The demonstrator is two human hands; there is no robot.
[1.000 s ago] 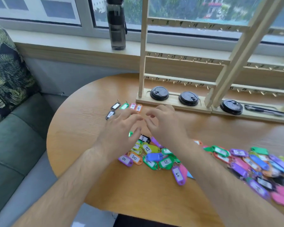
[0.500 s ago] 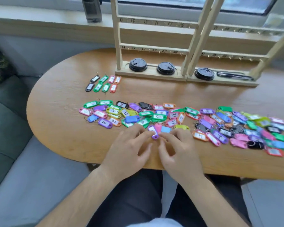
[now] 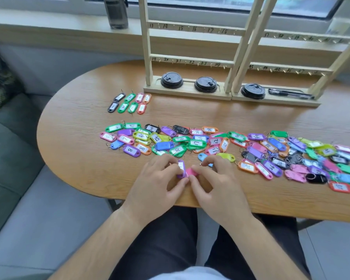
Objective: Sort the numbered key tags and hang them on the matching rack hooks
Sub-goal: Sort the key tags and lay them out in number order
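I see the left hand (image 3: 156,186) pinching a purple tag (image 3: 181,167) and the right hand (image 3: 222,184) pinching a pink tag (image 3: 191,172), the two tags touching near the counter's (image 3: 79,158) front edge. The loose tags (image 3: 190,142) spread just beyond them, and eight more tags (image 3: 129,103) lie in two rows near the rack (image 3: 190,61).

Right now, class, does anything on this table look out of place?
Three black cup lids sit in the rack base, odd for key tags. The big tag pile lies jumbled, some face down, unlike the eight neatly rowed tags.
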